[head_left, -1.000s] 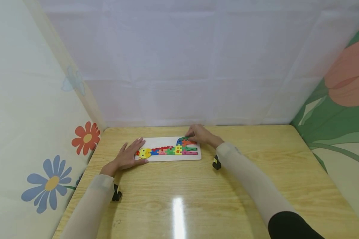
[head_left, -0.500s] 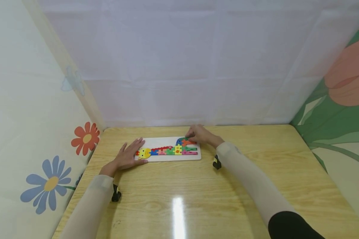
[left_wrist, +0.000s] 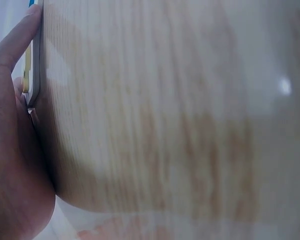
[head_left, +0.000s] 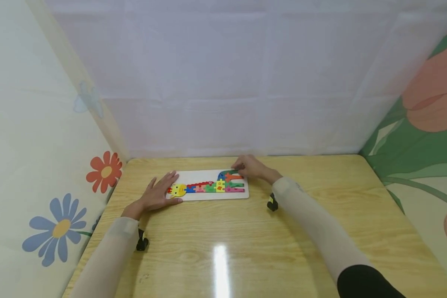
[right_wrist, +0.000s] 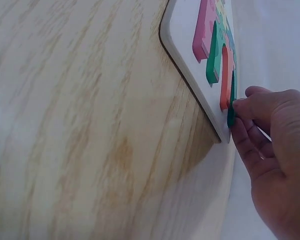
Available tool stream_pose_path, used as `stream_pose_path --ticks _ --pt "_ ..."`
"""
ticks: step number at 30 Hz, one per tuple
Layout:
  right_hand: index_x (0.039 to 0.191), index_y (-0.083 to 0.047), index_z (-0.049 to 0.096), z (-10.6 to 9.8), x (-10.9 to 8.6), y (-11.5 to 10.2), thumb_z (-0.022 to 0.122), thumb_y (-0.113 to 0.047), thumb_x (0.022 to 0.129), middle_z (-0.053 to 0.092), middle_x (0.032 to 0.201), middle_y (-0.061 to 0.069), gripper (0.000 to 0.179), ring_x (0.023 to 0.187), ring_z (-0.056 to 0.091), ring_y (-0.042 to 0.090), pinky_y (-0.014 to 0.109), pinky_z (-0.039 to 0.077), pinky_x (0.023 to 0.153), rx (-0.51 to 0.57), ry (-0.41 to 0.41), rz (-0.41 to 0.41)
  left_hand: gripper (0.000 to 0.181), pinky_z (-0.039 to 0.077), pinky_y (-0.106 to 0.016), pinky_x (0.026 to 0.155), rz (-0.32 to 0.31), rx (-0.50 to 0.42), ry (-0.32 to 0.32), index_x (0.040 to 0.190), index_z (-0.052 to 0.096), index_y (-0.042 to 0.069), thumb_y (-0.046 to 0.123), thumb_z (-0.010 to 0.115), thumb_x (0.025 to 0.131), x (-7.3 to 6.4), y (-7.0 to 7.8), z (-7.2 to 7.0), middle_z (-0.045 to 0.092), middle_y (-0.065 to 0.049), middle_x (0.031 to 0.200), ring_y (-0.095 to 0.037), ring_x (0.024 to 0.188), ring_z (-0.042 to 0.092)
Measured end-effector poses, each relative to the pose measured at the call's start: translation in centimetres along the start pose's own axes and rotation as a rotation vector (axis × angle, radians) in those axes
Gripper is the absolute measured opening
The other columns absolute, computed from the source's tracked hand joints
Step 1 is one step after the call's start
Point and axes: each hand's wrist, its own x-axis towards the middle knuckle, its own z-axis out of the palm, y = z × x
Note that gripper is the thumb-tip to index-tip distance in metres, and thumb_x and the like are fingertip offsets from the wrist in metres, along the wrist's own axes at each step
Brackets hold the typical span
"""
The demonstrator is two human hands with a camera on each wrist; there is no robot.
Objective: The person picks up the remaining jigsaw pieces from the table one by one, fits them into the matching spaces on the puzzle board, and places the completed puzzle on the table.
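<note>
A white puzzle board (head_left: 199, 176) lies near the table's far edge, bearing a colourful giraffe made of interlocking pieces. Its yellow head (head_left: 178, 190) is at the left and its legs point right. My left hand (head_left: 155, 196) rests with fingers spread around the board's left end; in the left wrist view its thumb (left_wrist: 17, 37) lies along the board's side. At the top right, my right hand (head_left: 254, 169) holds a green puzzle piece (right_wrist: 232, 117) between thumb and fingertips, beside the orange leg (right_wrist: 225, 77). The fingertips hide part of that piece in the head view.
The wooden table (head_left: 208, 231) stretches toward me in front of the board. A white cloth wall (head_left: 216, 82) stands right behind it, with flower-printed cloths at left and right. A black wrist camera (head_left: 272, 203) hangs below the right sleeve.
The green piece has settled down along the giraffe's back beside the blue and orange pieces. My right fingers have shifted slightly toward the board's far edge; the left hand holds its place.
</note>
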Motion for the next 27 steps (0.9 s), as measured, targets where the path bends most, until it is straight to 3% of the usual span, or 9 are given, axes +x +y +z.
stream_pose_path --ticks 12,16,23,27 --pt "0.122 -0.003 0.078 0.1 -0.5 -0.3 0.077 0.001 0.094 0.075 0.117 0.011 0.029 0.108 0.072 0.025 0.035 0.060 0.095 0.013 0.022 -0.008 0.105 -0.006 -0.070 0.125 0.010 -0.013 0.009 0.170 0.020 0.008 0.061 0.069 0.094 -0.2 0.1 -0.2 0.013 -0.017 0.177 -0.041 0.163 0.008" --pt "0.124 -0.001 0.076 -0.2 -1.0 -0.6 0.075 -0.001 0.095 0.075 0.121 0.014 0.029 0.111 0.072 0.029 0.040 0.059 0.097 0.017 0.034 -0.026 0.104 -0.007 -0.069 0.125 0.008 -0.025 0.011 0.170 0.021 0.008 0.061 0.069 0.094 -0.3 0.2 -0.3 0.013 -0.017 0.177 -0.041 0.163 0.007" --pt "0.132 0.000 0.072 -1.5 -2.7 -0.3 0.068 -0.012 0.101 0.069 0.137 0.019 0.033 0.131 0.063 0.036 0.050 0.051 0.111 -0.051 0.069 0.011 0.098 -0.008 -0.071 0.124 0.004 -0.096 0.029 0.169 0.024 0.009 0.058 0.067 0.096 -0.5 -0.2 -0.3 0.012 -0.018 0.177 -0.042 0.163 0.009" --pt "0.133 0.003 0.070 -2.3 -4.4 0.0 0.068 -0.011 0.100 0.068 0.138 0.022 0.035 0.134 0.061 0.040 0.054 0.045 0.116 -0.106 0.098 0.003 0.096 -0.006 -0.073 0.124 -0.009 -0.131 0.032 0.169 0.023 0.007 0.054 0.067 0.098 -0.8 -0.2 -0.5 0.011 -0.022 0.176 -0.047 0.162 0.011"
